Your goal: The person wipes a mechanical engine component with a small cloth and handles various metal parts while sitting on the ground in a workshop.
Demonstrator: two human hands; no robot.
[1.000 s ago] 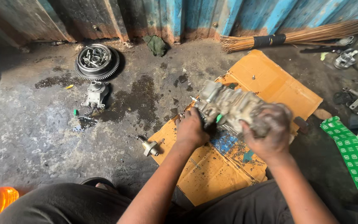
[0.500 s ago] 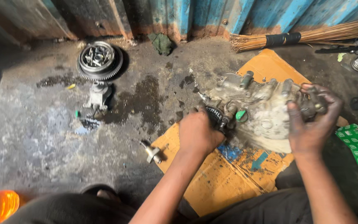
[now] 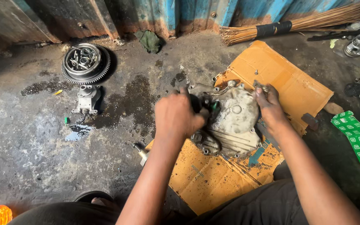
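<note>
Since half a second ago the engine casing (image 3: 232,123) has been turned over: its ribbed, flat cover now faces up where gears and passages showed, and it lies lower on the orange cardboard sheet (image 3: 286,85). The right hand (image 3: 267,102) has moved from the casing's far right corner to its upper right edge, fingers pinched on the rim. The left hand (image 3: 178,114) stays at the casing's left side, fingers curled around a dark part there. The oily casing could slip from so narrow a pinch and drop. Left of the casing lie a toothed ring gear (image 3: 85,63) and a small bracket (image 3: 87,99).
</note>
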